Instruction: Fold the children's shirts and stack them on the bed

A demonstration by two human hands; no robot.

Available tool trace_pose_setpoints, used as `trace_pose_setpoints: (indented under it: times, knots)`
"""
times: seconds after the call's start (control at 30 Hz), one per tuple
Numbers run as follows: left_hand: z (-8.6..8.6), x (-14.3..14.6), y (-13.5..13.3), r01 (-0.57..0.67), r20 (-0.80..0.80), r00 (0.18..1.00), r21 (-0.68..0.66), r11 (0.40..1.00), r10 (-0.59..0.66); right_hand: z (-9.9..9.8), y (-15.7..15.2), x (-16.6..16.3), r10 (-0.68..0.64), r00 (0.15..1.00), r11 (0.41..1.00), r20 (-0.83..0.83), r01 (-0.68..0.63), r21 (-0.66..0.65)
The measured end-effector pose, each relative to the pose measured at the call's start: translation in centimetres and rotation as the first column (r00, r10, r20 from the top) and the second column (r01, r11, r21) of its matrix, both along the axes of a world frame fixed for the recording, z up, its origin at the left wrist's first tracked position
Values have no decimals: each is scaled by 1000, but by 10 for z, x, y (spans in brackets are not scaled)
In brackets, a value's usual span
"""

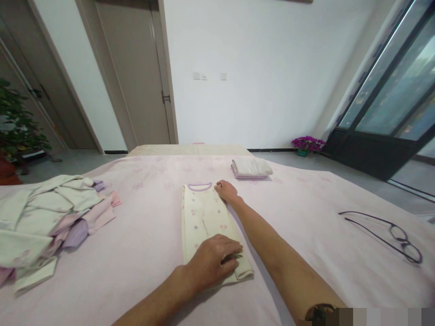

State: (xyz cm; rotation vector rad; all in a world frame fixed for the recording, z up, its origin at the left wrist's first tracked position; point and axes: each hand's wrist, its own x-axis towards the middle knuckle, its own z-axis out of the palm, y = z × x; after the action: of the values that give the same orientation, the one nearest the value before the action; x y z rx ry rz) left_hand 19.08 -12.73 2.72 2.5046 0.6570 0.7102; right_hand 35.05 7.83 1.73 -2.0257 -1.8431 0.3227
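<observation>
A small cream garment (204,217) with a lilac neckline and a heart print lies folded into a long strip in the middle of the pink bed sheet (288,208). My left hand (214,260) rests palm down on its near end, fingers curled around the bottom right corner. My right hand (226,190) reaches to the far end and pinches the cloth at the right shoulder beside the neckline.
A loose heap of cream, pink and lilac clothes (47,217) lies at the left. A neatly folded stack (251,167) sits at the far side of the bed. Dark-rimmed glasses (390,233) lie at the right. Beyond are doors, a plant and a flower pot (307,145).
</observation>
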Motion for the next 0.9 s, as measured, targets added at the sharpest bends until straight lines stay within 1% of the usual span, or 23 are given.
trace_pose_setpoints:
  times: [0.07, 0.13, 0.27, 0.4, 0.5, 0.63, 0.7, 0.77, 0.9]
  knots:
    - [1, -2, -2, 3, -23, 1000, -9, 1000, -3, 0, -5, 1, 45, 999, 999, 19, -45, -3]
    - [2, -4, -4, 27, -64, 998, 18, 999, -25, -1, -15, 1, 92, 995, 996, 46, -93, 8]
    - [5, -9, -7, 109, -183, 979, 99, 989, -89, -6, -43, 0, 194, 973, 978, 126, -202, 53]
    - [12, -16, -16, 177, -316, 940, 126, 976, -130, -7, -66, 3, 251, 953, 963, 171, -264, 58]
    - [16, -20, -28, 191, -389, 914, 151, 970, -119, -7, -84, 6, 260, 949, 962, 175, -270, 35]
    - [17, -22, -35, 195, -400, 910, 180, 964, -109, -12, -115, 4, 271, 943, 960, 194, -280, 23]
    - [16, -24, -36, 191, -394, 913, 189, 963, -104, -16, -129, 2, 279, 935, 954, 220, -297, 50]
    - [15, -27, -37, 188, -398, 912, 199, 962, -96, -19, -138, 0, 261, 935, 954, 240, -288, 88]
    - [13, -35, -45, 182, -392, 916, 225, 957, -82, -19, -144, -1, 234, 941, 954, 244, -271, 131]
